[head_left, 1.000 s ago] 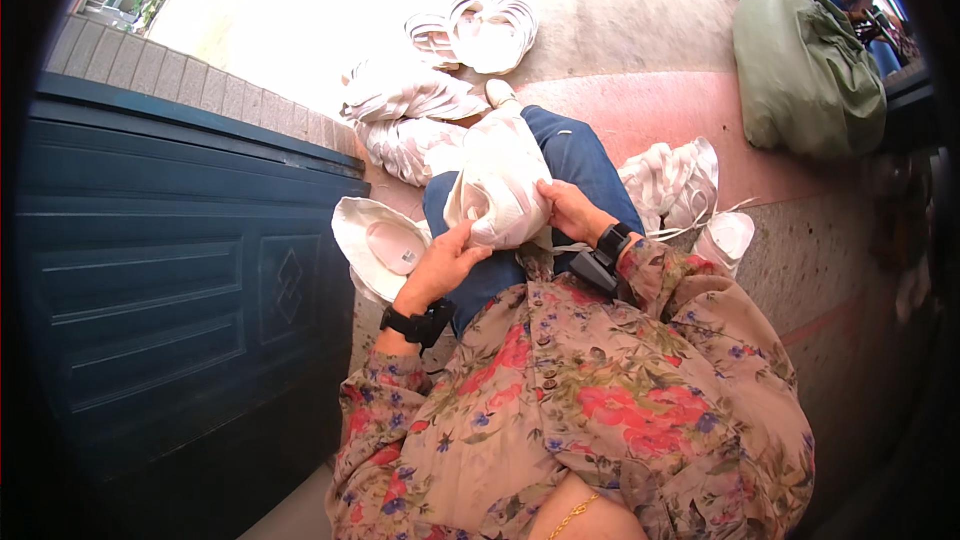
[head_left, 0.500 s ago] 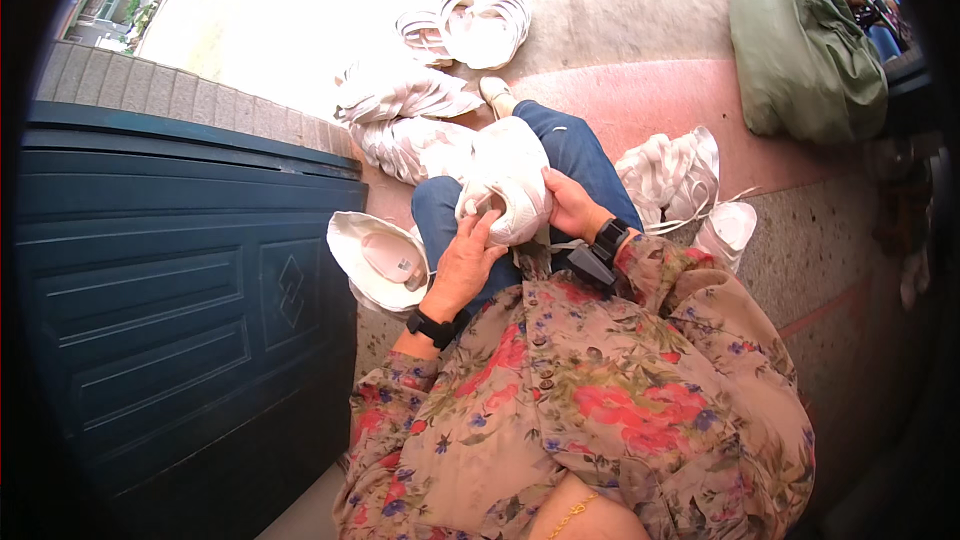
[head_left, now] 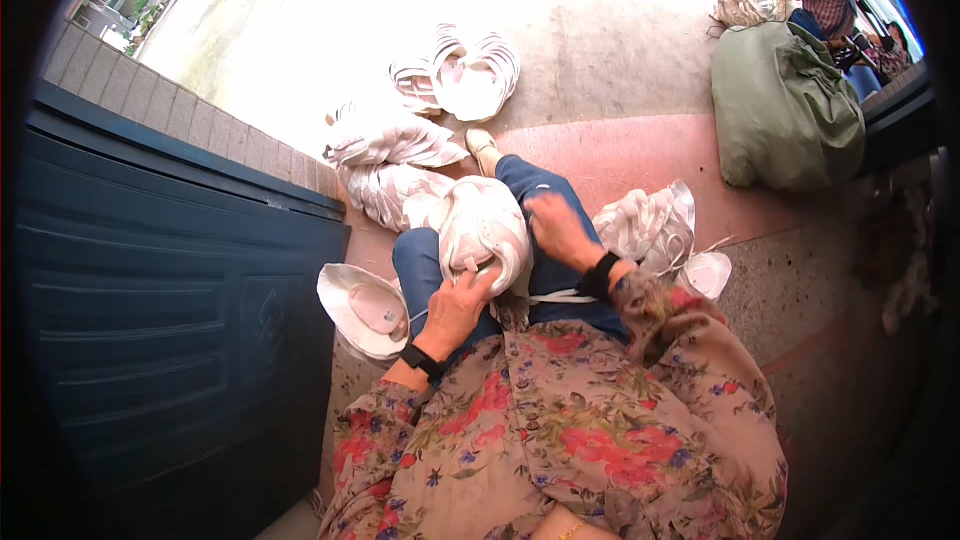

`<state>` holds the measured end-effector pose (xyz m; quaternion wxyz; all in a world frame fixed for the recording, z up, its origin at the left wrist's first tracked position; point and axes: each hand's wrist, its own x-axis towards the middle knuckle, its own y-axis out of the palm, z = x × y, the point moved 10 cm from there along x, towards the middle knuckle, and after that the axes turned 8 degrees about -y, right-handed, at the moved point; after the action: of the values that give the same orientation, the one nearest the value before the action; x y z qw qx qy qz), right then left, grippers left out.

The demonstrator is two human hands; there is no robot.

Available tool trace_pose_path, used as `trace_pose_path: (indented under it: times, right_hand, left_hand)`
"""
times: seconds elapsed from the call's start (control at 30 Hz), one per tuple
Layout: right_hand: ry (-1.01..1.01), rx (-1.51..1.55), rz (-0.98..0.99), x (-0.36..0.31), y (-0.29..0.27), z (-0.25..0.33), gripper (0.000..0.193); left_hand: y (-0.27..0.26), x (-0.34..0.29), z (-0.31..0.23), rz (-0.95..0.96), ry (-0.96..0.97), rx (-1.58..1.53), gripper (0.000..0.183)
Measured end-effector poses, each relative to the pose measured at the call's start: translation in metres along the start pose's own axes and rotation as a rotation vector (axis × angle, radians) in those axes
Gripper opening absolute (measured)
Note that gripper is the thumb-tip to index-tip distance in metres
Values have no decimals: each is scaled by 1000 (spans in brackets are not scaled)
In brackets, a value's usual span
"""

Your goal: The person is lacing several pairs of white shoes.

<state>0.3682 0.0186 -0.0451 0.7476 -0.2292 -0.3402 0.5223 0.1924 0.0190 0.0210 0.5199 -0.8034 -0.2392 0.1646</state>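
A white piece resembling a shoe upper point(head_left: 485, 225) rests between my knees, its rounded opening facing me. My left hand point(head_left: 455, 310) grips the near rim of that opening, fingers bent over the edge. Above my right thigh, apart from the white piece, is my right hand point(head_left: 560, 230), slightly blurred with its fingers curled in. Whatever those fingers hold, if anything, cannot be made out. A white lace or strip point(head_left: 560, 296) crosses my right thigh below the wrist.
Left of my knee lies a white shell-like piece point(head_left: 345, 305) with a pale oval inside. Stacked white pieces point(head_left: 395, 190) and a striped bundle point(head_left: 475, 85) lie ahead. Right are another pile point(head_left: 645, 225) and a green sack point(head_left: 785, 105), people beyond. A blue panelled door point(head_left: 170, 310) stands left.
My right hand has left the side of the white piece and moved over my right thigh, its fingers now curled. My left hand stays at the opening. The whole view has shifted.
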Motion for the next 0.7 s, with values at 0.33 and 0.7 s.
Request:
trace_pose_path:
  times: [0.33, 0.7]
  right_hand:
    - [435, -244, -160, 28, -49, -121, 33]
    - [276, -180, -342, -42, -132, -105, 20]
  left_hand:
    - [22, -8, 3, -19, 22, 163, 41]
    - [49, 2, 1, 11, 158, 153, 37]
